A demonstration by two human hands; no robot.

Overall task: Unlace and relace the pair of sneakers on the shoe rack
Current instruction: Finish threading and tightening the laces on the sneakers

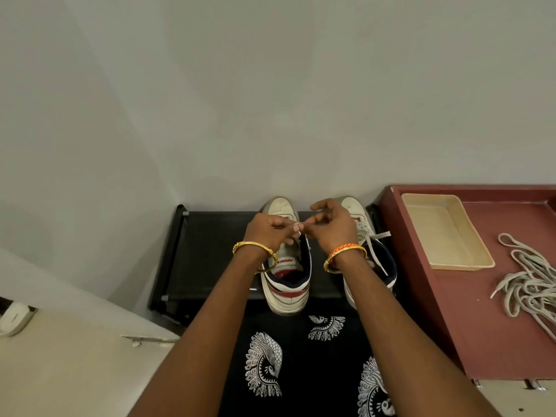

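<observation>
Two sneakers stand side by side on the black shoe rack (pixel 210 251), toes toward the wall. Most of the right sneaker (pixel 361 224) is hidden behind the right forearm, and the left sneaker (pixel 285 281) has its lacing covered by both hands. Directly above that shoe's tongue, the left hand (pixel 267 230) and right hand (pixel 331 224) meet with curled fingers, pinching something small and pale between them; whether it is a lace end cannot be made out. Beside the rack's right end, a loose lace (pixel 526 284) lies heaped on the maroon surface (pixel 451 311), near a cream tray (pixel 445 230).
</observation>
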